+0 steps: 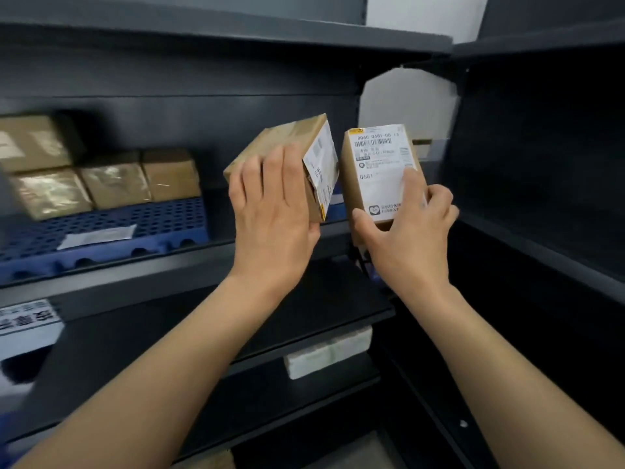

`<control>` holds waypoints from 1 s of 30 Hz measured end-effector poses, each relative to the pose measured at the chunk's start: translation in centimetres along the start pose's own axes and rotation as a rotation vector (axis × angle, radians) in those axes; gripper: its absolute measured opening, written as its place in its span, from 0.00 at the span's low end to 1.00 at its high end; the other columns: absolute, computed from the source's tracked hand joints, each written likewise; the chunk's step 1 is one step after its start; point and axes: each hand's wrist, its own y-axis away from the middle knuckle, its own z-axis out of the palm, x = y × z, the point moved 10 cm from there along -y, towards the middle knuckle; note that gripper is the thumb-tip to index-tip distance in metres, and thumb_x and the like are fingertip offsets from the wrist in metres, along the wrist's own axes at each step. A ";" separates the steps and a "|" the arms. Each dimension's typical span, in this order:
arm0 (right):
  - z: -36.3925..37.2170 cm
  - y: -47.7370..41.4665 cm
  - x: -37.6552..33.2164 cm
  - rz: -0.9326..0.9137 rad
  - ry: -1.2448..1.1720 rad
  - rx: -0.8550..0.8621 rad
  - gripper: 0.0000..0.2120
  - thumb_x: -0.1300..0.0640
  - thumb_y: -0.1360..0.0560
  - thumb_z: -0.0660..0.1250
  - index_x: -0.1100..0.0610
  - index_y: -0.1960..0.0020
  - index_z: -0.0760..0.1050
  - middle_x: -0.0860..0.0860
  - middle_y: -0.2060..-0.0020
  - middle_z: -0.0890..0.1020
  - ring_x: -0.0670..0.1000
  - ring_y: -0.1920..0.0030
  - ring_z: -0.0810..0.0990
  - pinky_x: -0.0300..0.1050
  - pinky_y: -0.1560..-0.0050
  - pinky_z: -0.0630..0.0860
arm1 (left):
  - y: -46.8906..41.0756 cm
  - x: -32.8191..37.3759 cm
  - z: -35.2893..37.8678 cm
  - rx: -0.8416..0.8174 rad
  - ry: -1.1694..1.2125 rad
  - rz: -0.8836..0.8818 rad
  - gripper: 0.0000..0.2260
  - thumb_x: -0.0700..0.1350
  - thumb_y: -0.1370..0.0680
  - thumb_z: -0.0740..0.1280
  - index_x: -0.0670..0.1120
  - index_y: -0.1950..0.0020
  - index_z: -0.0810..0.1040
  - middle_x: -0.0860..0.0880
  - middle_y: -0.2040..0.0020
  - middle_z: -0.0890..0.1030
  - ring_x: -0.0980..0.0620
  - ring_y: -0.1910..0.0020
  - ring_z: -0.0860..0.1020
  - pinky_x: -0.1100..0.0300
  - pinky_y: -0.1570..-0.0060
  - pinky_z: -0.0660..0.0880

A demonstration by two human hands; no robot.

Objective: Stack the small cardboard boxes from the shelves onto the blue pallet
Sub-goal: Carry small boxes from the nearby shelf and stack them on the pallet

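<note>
Tilted box [280,143] & upright box [353,184]: matt brown cardboard w/ smooth white paper labels [380,164]. Stacked boxes [169,174]: cardboard, glossy tape [50,194]. Pallet [101,225]: blue perforated plastic. Shelves [169,333]: dark matt metal. White block [328,353]: rough, foam-like.

Stacked boxes [115,184] on blue pallet [152,218] blurred, cut by left edge; shelf sign [27,319] unreadable.

White block [326,353], perhaps foam, lying low.

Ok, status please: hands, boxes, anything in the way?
Left hand grips tilted box. Right hand grips upright labelled box. Blue pallet left, stacked boxes at its back. Nothing seen in the way.
</note>
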 end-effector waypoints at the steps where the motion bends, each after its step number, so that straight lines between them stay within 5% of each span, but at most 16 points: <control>1: 0.6 -0.2 -1.5 -0.025 -0.016 -0.005 0.36 0.42 0.28 0.68 0.52 0.28 0.56 0.57 0.34 0.60 0.57 0.36 0.59 0.47 0.43 0.67 | -0.2 -1.5 -0.7 0.002 -0.019 -0.015 0.38 0.46 0.35 0.73 0.39 0.30 0.60 0.39 0.34 0.68 0.39 0.35 0.65 0.46 0.32 0.58; 13: 10.8 -1.8 -17.4 -0.225 -0.253 -0.146 0.35 0.42 0.28 0.67 0.52 0.28 0.56 0.57 0.34 0.59 0.57 0.36 0.59 0.43 0.46 0.60 | -1.6 -18.6 -5.1 -0.017 -0.251 -0.086 0.41 0.47 0.37 0.75 0.40 0.30 0.58 0.36 0.36 0.67 0.40 0.37 0.62 0.48 0.33 0.56; 30: 19.7 -5.9 -25.0 -0.091 -0.511 -0.222 0.36 0.41 0.27 0.67 0.52 0.26 0.56 0.57 0.33 0.60 0.59 0.33 0.59 0.51 0.37 0.66 | -5.7 -30.4 -4.1 -0.033 -0.364 -0.037 0.42 0.46 0.38 0.77 0.35 0.30 0.63 0.35 0.37 0.70 0.36 0.38 0.69 0.42 0.36 0.63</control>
